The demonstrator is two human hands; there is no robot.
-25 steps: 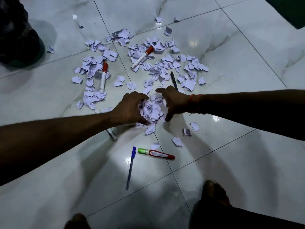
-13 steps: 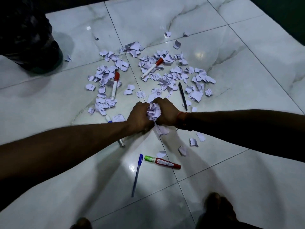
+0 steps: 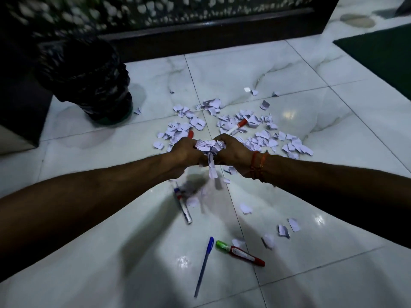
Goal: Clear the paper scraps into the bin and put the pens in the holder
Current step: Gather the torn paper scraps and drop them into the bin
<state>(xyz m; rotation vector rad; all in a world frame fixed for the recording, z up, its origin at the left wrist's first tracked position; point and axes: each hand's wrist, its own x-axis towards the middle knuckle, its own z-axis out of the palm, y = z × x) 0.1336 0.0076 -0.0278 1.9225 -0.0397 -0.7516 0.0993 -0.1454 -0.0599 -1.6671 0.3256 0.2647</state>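
Observation:
My left hand [image 3: 184, 151] and my right hand [image 3: 231, 150] press together around a bunch of paper scraps [image 3: 209, 146], lifted off the white tiled floor; a few pieces dangle and drop below. Several more scraps [image 3: 262, 138] lie scattered beyond my hands. A red-capped white marker [image 3: 236, 127] lies among them, and another red cap [image 3: 190, 134] peeks out behind my left hand. Nearer me lie a blue pen [image 3: 203, 266], a green-and-red marker [image 3: 240, 253] and a blue-and-silver pen [image 3: 182, 204]. The bin [image 3: 86, 81], lined with a black bag, stands at the far left.
A dark patterned panel with a dark base [image 3: 200, 43] runs along the back. A dark green mat [image 3: 382, 54] lies at the far right. Loose scraps [image 3: 287, 227] lie on the tiles at the near right. No pen holder is in view.
My hands closed together on the gathered scraps and lifted them off the floor. The view tilted up, bringing the bin and back panel into sight. Some scraps are falling.

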